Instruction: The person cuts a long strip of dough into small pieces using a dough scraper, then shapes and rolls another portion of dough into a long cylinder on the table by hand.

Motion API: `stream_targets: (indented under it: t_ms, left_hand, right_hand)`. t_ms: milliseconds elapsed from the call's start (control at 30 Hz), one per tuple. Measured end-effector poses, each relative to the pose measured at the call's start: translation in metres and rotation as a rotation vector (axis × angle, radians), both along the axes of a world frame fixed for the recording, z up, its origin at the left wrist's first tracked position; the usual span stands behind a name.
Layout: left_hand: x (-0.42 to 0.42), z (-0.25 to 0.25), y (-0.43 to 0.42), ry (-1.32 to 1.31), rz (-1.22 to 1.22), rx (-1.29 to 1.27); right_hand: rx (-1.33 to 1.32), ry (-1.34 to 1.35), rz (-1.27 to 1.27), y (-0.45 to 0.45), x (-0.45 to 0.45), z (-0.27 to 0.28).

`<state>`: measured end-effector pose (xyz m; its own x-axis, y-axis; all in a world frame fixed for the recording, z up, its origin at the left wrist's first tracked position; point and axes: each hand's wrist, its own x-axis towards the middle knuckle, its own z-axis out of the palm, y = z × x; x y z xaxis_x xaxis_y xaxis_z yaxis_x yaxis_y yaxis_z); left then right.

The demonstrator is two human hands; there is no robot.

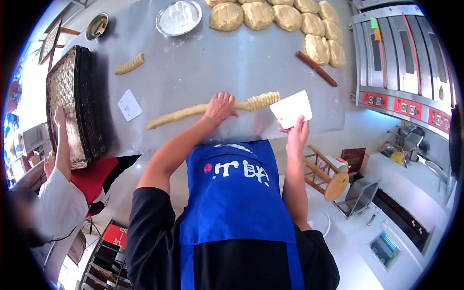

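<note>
Fingers of the left hand [221, 107] are curled over the dough rope [179, 115], laid left to right along the near part of the surface [188, 63]; whether it is gripped cannot be told. By the right hand [295, 131], the scraper [293, 108] is pinched at its near edge, beside the slices [263, 101]. Soft, easily dented dough is to be expected, best held lightly from above; the scraper seems light and stiffer.

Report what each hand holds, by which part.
Right hand: white dough scraper, by its near edge. Left hand: over dough rope near its sliced end, grip unclear.
</note>
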<state>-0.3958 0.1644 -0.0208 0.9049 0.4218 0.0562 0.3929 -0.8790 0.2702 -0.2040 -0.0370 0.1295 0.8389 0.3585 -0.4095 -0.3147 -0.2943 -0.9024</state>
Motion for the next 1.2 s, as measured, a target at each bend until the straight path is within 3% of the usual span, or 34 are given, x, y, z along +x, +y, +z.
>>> stream_targets:
  t_ms: [67,167,300,367,600,667,733,800,867,933,1200]
  left_hand:
    - [-0.005,0.018,0.006,0.007,-0.059,0.101]
    - [-0.01,-0.006,0.007,0.056,-0.032,0.052]
    - [0.006,0.017,-0.001,0.134,0.008,0.043]
    - [0.016,0.036,-0.007,-0.076,-0.005,-0.045]
    - [0.034,0.001,-0.01,-0.171,-0.054,-0.155]
    - [0.03,0.002,-0.012,-0.138,0.025,-0.26]
    - [0.031,0.023,-0.014,-0.191,0.061,-0.295]
    - [0.033,0.027,-0.015,-0.246,0.09,-0.335]
    - [0.031,0.015,-0.014,-0.305,0.207,-0.518]
    - [0.031,0.012,-0.012,-0.299,0.193,-0.519]
    - [0.029,0.015,-0.014,-0.189,0.196,-0.495]
  right_hand:
    - [0.024,0.008,0.001,-0.005,0.0,-0.003]
    - [0.028,0.005,-0.026,-0.009,0.0,-0.005]
    - [0.041,0.045,-0.061,-0.01,-0.002,-0.005]
    - [0.072,0.075,-0.12,-0.015,-0.002,-0.013]
    - [0.121,0.236,-0.22,-0.019,-0.002,-0.023]
    - [0.045,0.108,-0.002,-0.02,-0.01,-0.027]
    - [0.037,0.04,-0.049,-0.01,-0.024,-0.025]
    - [-0.245,-0.295,0.249,-0.01,-0.032,-0.034]
    - [-0.368,-0.619,0.39,-0.003,-0.043,-0.033]
    - [-0.386,-0.842,0.447,0.01,-0.054,-0.039]
    - [-0.44,-1.087,0.68,0.033,-0.087,-0.067]
